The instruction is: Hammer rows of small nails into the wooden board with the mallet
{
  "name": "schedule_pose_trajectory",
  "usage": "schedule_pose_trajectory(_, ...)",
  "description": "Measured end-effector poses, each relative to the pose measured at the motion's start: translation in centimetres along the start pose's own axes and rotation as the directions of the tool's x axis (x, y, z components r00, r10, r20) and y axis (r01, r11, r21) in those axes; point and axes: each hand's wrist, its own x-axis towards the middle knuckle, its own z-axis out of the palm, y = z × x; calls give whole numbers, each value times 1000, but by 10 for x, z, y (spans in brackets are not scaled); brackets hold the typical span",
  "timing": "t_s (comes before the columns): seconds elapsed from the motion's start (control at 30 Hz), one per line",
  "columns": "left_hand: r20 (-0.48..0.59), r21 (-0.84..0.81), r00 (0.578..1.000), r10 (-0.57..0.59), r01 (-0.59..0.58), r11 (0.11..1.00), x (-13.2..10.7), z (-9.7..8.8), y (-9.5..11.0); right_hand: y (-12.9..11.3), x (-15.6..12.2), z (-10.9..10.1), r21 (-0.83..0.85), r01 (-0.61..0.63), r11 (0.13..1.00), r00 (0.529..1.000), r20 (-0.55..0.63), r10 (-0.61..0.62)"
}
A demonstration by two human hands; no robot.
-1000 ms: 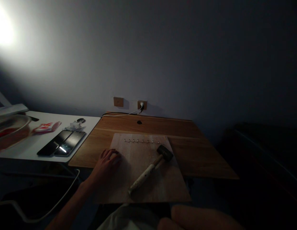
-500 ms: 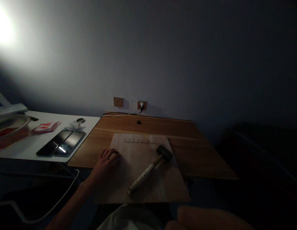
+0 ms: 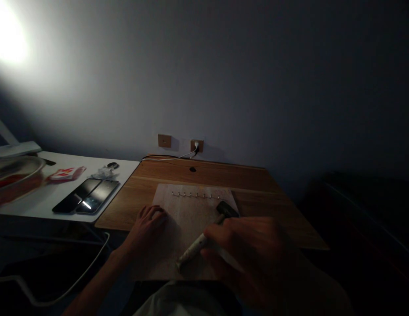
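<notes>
A wooden board (image 3: 187,219) lies on the brown table, with several nails (image 3: 197,195) standing in a row near its far edge. On the board rests a hammer (image 3: 193,252) with a dark head and a worn, whitish handle, slanting up to the right. My left hand (image 3: 150,224) lies on the board's left side, fingers loosely bent and nothing in them. Over the hammer handle is my right hand (image 3: 247,250), slightly blurred, with thumb and forefinger apart on either side of it. Its other fingers are partly hidden in shadow, and it covers part of the hammer.
On the white table (image 3: 128,169) at left lie two dark phones (image 3: 88,195), a red-and-white packet (image 3: 67,173), crumpled clear plastic (image 3: 105,172) and a transparent bowl (image 3: 18,175). Cables run to a wall socket (image 3: 197,145). A white cable (image 3: 92,272) hangs below the tables.
My right hand has come up from the bottom edge to the hammer handle. The hammer and my left hand stay where they were. The view has shifted slightly.
</notes>
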Motion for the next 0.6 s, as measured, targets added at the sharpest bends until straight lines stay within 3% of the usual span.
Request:
schedule_pose_trajectory(0.4,5,-9,1000,-1,1,1000,2,-4,3,-1,-4,6,5,28,1000,999,-18,-28)
schedule_pose_trajectory(0.53,3,-18,1000,-6,6,1000,2,-2,2,-13,-12,14,94,75,993,988,-139,-61)
schedule_pose_trajectory(0.6,-9,-16,1000,-13,13,1000,2,0,2,-23,-25,13,127,77,989,992,-106,-64)
